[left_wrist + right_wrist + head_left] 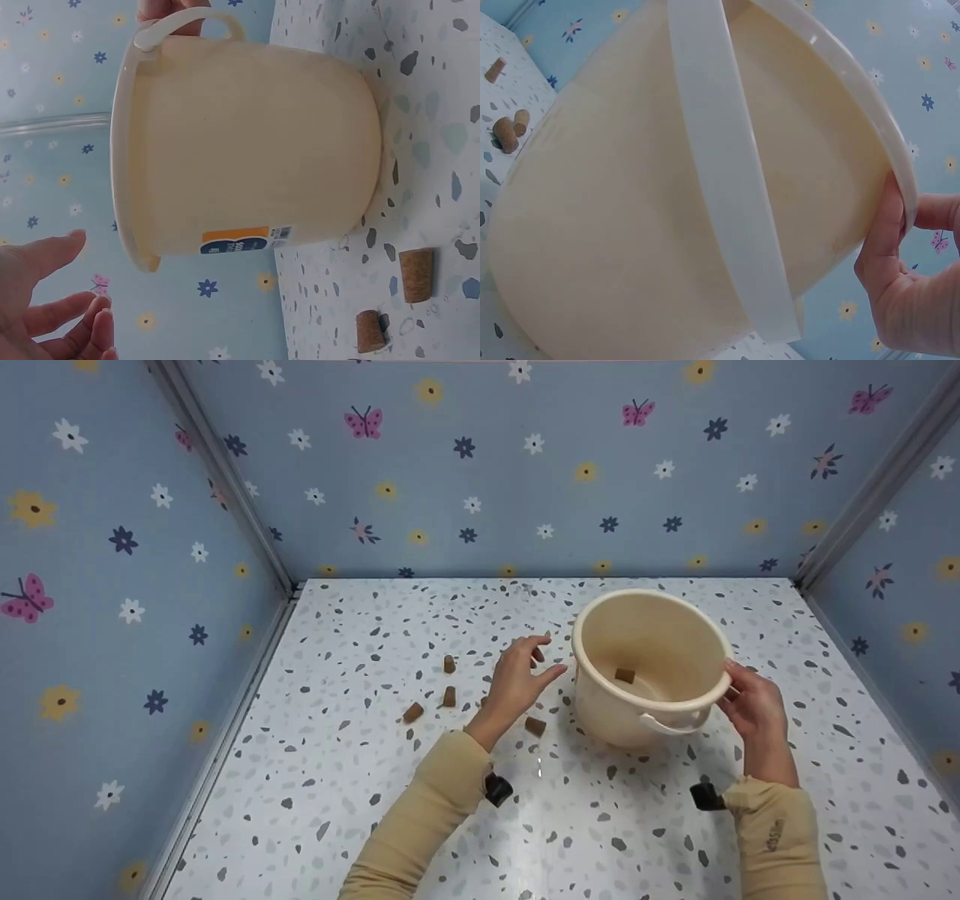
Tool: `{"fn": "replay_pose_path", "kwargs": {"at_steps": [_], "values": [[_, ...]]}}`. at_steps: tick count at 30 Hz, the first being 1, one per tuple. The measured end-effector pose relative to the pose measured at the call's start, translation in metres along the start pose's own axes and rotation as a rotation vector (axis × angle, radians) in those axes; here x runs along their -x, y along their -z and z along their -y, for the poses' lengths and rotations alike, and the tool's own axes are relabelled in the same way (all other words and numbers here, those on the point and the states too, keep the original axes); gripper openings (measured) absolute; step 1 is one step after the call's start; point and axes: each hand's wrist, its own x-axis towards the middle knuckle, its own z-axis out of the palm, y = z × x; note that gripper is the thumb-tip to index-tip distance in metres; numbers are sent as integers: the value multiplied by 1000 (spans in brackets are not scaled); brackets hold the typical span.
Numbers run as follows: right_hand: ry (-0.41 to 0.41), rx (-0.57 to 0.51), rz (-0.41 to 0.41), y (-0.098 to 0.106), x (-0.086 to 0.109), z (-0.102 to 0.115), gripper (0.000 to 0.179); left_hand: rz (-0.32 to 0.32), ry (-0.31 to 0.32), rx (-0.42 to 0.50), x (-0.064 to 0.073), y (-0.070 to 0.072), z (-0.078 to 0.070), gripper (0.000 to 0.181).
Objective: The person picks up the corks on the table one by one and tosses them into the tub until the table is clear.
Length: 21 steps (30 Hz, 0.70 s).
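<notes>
"Hands?"

"Right hand (pixel 759 709) pinches the bucket (pixel 609 718) by its rim (pixel 578 649); left hand (pixel 516 679), loosely spread, holds nothing."

"Where?"

"Right side of the table (pixel 585 847), one cork (pixel 625 676) inside. Likely light, stiff, smooth; hold the rim."

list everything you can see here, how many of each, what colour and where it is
bucket: 1, cream, right of centre
handle: 1, off-white, on the bucket's side
sticker: 1, orange and blue, bucket's outside
cork inside: 1, brown, low in the bucket
loose corks: 5, brown, on the table, one mostly hidden behind the left hand
table: 1, white with grey specks, below
walls: 3, blue with flowers and butterflies, left, back and right
sleeves: 2, tan, on the arms
left hand: 1, bare, left of the bucket, holding nothing
right hand: 1, bare, gripping the bucket's rim
</notes>
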Motion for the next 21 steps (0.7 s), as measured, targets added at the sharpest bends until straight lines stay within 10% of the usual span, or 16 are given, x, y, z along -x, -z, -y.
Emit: {"fn": "replay_pose_path", "kwargs": {"at_steps": [21], "values": [[-8, 36, -7, -1, 0, 0, 7, 20, 59, -18, 36, 27, 49, 34]]}}
